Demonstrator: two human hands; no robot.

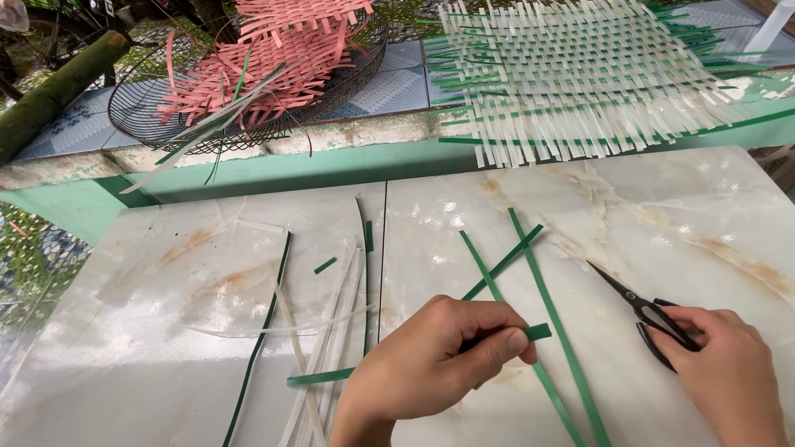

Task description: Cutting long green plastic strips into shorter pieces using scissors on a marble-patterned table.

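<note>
Fingers of the left hand pinch a green strip, its long axis running left to right. The right hand grips closed black scissors, tips pointing up-left. More green strips lie between the hands.

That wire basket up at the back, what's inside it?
The black wire basket holds a loose mat of woven pink strips, with a few green and whitish strips poking out over its rim. Whatever lies beneath the pink weave is covered.
</note>
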